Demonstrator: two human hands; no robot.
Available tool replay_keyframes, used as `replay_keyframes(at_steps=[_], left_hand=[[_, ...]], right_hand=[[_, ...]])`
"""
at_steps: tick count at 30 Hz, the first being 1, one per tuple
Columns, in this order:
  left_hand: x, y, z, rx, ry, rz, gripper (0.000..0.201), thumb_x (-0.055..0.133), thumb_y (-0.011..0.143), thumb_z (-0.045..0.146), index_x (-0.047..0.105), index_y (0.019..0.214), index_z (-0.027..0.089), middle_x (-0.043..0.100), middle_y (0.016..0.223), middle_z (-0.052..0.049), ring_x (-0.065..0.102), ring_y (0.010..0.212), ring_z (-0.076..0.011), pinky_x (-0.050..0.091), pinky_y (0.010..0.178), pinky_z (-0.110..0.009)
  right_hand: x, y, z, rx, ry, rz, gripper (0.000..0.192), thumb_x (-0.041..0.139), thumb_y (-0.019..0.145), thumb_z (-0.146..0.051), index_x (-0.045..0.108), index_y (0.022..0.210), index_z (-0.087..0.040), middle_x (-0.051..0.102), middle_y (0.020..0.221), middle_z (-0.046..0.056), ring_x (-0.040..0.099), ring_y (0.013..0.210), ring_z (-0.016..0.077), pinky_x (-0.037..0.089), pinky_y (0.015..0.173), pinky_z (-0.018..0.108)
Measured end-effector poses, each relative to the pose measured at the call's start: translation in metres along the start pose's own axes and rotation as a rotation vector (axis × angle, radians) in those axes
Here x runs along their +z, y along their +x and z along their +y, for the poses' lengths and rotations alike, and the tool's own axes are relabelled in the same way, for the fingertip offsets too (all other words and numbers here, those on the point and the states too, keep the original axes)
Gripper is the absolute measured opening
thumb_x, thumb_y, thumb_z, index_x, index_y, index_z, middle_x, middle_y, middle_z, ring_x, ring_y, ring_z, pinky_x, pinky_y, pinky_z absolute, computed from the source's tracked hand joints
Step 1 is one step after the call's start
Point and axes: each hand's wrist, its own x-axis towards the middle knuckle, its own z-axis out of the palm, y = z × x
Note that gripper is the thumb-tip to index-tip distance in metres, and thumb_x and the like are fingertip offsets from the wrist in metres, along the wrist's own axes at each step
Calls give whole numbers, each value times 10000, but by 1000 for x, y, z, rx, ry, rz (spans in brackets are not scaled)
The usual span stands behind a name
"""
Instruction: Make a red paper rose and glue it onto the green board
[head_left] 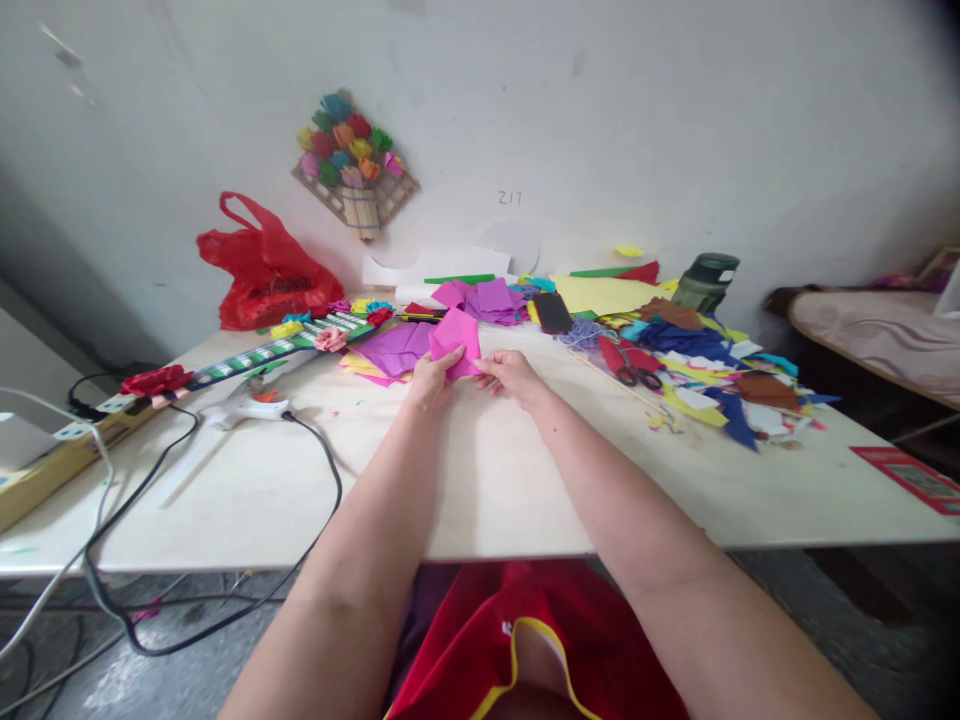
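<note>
The forearms [379, 530] are bare, and the red garment [457, 660] has yellow edging [514, 660] and a small white mark [507, 628].

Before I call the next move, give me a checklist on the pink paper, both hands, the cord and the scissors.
1. Left hand gripping pink paper: ok, at its lower edge.
2. Right hand at the paper: ok, fingertips at the lower right corner.
3. Paper's creases lined up: cannot tell, too small.
4. Scissors apart from both hands: ok, lying to the right.
5. Black cord well away from left forearm: not ok, loops close beside it.
</note>
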Motion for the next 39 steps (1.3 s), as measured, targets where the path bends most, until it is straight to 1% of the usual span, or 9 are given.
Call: replay_keyframes(at_steps=[4, 8, 13, 16, 19, 24, 30, 36, 39], left_hand=[[1, -1, 1, -9, 13, -1, 267, 781, 564, 86, 660, 801, 100, 705, 744, -54, 658, 657, -139, 547, 657, -245], [0, -1, 0, 1, 37, -24, 260, 802, 540, 109, 644, 747, 96, 695, 708, -50, 652, 633, -141, 541, 652, -251], [1, -1, -2, -4, 96, -33, 295, 830, 501, 150, 634, 716, 101, 681, 670, -48, 651, 636, -161, 537, 691, -288], [2, -2, -2, -9, 105, -20, 294, 830, 510, 200, 644, 720, 115, 685, 693, -50, 652, 645, -166, 532, 667, -278], [2, -3, -1, -17, 112, -41, 296, 824, 530, 246, 657, 743, 125, 689, 719, -52, 648, 634, -163, 531, 642, -276], [1, -2, -2, -17, 119, -65, 353, 852, 466, 210, 644, 732, 105, 684, 702, -59, 638, 614, -158, 536, 637, -289], [-2, 2, -5, -32, 114, -30, 388, 864, 432, 197, 630, 725, 96, 675, 682, -55, 629, 593, -156, 539, 639, -304], [-2, 2, -4, -12, 119, -15, 359, 856, 448, 184, 638, 718, 91, 677, 685, -64, 638, 626, -170, 527, 669, -318], [-2, 2, -4, 0, 120, 8, 363, 859, 438, 184, 643, 717, 97, 678, 683, -58, 634, 616, -160, 520, 656, -303]], right_hand=[[-5, 1, 0, 31, 39, -74, 230, 611, 839, -300, 604, 684, -129, 705, 643, 65, 599, 464, 92, 387, 371, 164], [-7, 2, 2, 22, 11, -92, 219, 692, 776, -318, 638, 701, -119, 708, 643, 68, 591, 459, 81, 403, 397, 154], [-4, 4, 6, 8, 0, -17, 215, 681, 783, -254, 606, 629, -124, 656, 531, 17, 567, 412, 73, 393, 391, 151], [-1, 4, 6, 12, -4, 39, 229, 655, 793, -189, 569, 588, -134, 618, 469, -10, 558, 396, 73, 387, 394, 152], [1, 4, 5, 31, -7, 76, 242, 631, 798, -150, 552, 569, -142, 614, 459, -13, 549, 385, 75, 389, 404, 162], [3, 3, 4, 46, -8, 109, 251, 638, 791, -145, 537, 562, -151, 588, 428, -29, 537, 378, 74, 384, 406, 164], [3, 5, 7, 41, -1, 82, 229, 693, 756, -161, 546, 580, -144, 604, 451, -22, 545, 382, 75, 376, 382, 160], [2, 4, 6, 62, 11, 31, 211, 679, 785, -202, 571, 620, -129, 649, 514, 12, 570, 410, 82, 387, 385, 166], [0, 1, 3, 77, 24, -17, 199, 632, 829, -215, 600, 661, -113, 670, 557, 33, 586, 433, 87, 404, 394, 171]])
